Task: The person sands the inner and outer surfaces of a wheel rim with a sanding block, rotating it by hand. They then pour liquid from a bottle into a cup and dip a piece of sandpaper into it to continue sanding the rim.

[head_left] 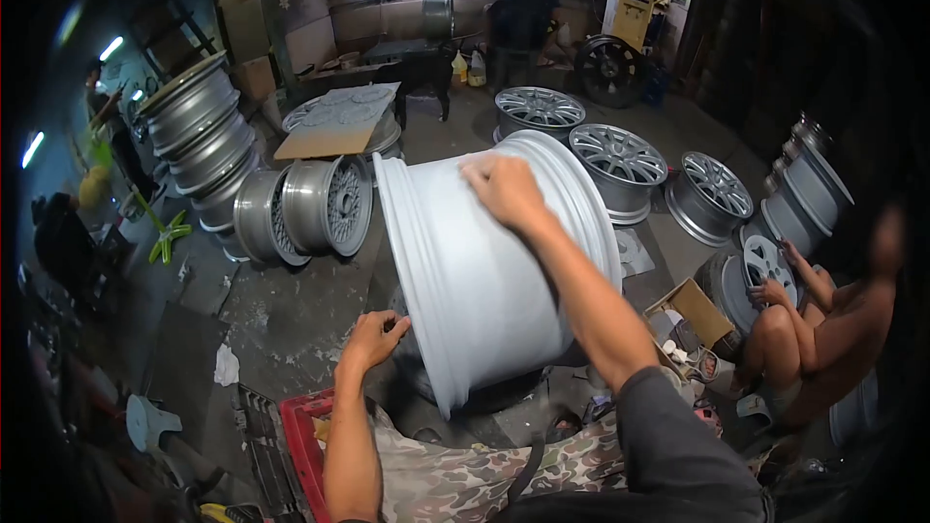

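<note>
A large grey-coated wheel rim (475, 261) lies on its side in front of me, barrel upward, over a dark round support. My right hand (506, 189) is on top of the barrel with bent, slightly blurred fingers pressed together. Whatever is under those fingertips is hidden. At the left lip of the rim, my left hand (373, 339) has its fingers curled, with thumb and fingertips at the edge. Camouflage cloth (446, 479) covers my lap below the rim.
Several spoked wheels (620, 165) lie on the floor ahead and right. Stacked rims (203, 126) stand left, beside cardboard (339, 121) resting on wheels. A person (814, 329) crouches at right, handling a wheel near an open box (693, 320). A red crate (302, 436) stands near my left arm.
</note>
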A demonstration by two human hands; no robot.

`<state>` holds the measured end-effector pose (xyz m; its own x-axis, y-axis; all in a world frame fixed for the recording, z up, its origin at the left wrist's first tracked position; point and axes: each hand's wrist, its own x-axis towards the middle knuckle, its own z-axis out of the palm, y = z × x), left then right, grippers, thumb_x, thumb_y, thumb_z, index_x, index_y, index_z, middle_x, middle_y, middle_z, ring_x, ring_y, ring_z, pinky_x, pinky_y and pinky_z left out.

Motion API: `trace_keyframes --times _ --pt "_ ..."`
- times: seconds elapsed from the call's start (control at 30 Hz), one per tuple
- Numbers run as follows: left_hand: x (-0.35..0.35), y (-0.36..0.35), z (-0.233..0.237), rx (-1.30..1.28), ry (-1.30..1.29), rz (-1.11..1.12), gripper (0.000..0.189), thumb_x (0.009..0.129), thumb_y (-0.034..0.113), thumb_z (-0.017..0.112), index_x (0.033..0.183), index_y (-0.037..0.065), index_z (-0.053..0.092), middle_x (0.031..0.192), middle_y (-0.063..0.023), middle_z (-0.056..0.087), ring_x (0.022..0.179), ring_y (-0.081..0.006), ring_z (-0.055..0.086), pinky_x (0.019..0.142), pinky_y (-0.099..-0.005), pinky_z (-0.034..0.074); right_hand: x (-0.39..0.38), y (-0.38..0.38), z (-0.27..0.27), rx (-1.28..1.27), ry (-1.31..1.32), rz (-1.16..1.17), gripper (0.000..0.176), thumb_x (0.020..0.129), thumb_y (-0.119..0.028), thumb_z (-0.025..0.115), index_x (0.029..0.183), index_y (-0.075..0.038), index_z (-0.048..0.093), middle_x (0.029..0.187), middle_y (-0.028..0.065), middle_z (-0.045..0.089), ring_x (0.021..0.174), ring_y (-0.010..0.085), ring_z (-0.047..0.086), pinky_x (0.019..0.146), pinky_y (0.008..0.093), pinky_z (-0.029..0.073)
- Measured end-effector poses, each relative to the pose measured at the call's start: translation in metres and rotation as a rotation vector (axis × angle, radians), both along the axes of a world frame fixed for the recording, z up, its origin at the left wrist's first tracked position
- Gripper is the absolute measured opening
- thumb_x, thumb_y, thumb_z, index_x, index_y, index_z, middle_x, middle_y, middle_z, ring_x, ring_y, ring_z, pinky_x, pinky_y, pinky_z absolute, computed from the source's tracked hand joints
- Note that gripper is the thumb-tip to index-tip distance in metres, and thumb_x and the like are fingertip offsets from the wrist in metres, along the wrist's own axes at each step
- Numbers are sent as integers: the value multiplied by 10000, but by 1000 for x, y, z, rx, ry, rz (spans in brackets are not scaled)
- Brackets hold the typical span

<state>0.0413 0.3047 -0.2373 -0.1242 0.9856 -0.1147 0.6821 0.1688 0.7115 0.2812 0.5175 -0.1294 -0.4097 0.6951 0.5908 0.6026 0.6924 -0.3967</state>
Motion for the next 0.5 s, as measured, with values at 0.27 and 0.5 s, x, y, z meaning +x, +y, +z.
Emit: trace_keyframes --times 0.27,0.5 --pt "2 -1 6 18 4 -26 347 951 296 682 1027 -38 738 894 -264 720 777 -351 706 778 -426 534 67 -204 -113 378 -124 242 370 878 -189 742 1242 -129 727 1445 13 614 1410 298 498 1157 517 349" --pt "11 -4 7 85 87 -33 300 931 239 670 1055 -26 734 901 -272 713 786 -407 694 767 -441 535 -14 -84 -10 255 76 210 302 1005 -267 595 1154 -53 749 1249 131 717 1282 419 578 1109 494 396"
